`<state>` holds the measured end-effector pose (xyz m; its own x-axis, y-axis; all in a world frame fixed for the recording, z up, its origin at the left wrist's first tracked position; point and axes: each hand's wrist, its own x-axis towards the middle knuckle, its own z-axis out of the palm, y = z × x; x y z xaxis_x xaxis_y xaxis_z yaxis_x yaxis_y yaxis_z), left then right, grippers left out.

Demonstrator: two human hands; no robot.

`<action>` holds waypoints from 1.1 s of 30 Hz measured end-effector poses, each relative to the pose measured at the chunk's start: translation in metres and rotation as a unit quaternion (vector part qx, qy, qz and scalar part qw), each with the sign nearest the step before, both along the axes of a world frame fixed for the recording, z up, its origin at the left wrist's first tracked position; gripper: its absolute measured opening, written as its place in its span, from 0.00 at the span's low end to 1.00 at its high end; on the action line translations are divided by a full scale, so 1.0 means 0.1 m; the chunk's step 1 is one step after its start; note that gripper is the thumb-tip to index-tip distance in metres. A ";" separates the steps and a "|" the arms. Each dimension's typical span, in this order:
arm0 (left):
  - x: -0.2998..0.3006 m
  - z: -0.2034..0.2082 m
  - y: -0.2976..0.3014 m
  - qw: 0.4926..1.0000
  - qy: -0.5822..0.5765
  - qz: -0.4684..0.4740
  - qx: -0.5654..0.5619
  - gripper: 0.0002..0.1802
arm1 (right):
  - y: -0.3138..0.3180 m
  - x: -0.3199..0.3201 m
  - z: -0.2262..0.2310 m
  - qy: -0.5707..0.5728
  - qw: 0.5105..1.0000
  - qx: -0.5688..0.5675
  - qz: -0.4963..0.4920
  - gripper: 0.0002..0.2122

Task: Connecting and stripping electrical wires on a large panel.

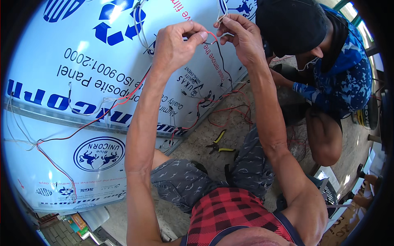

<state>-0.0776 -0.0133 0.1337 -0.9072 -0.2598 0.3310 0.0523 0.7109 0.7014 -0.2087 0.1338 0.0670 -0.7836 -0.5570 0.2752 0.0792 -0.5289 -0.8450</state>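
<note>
- The left hand [174, 45] is raised in front of the big white panel [82, 82], thumb and forefinger pinched shut on a short red wire [213, 36].
- The right hand [242, 37] is just beside it, its fingertips closed on the other end of that red wire and on thin white wires [221, 12] running up from there.
- A black wire [223, 61] hangs down from between the two hands.
- Loose red wiring [230, 108] lies tangled on the floor below, beside yellow-handled pliers [217, 143].
- Another person in a blue patterned shirt [349, 78] crouches to the right, close to the hands.
</note>
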 end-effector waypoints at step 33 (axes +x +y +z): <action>-0.51 0.06 -0.35 0.946 0.086 0.134 -0.282 0.07 | -0.47 -0.36 0.02 0.057 0.939 0.181 -0.287 0.08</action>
<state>-0.1290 -0.0481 0.1396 -0.7537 -0.2109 0.6224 -0.1033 0.9733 0.2048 -0.2451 0.0866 0.0687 -0.9604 -0.1242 0.2495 -0.2330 -0.1334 -0.9633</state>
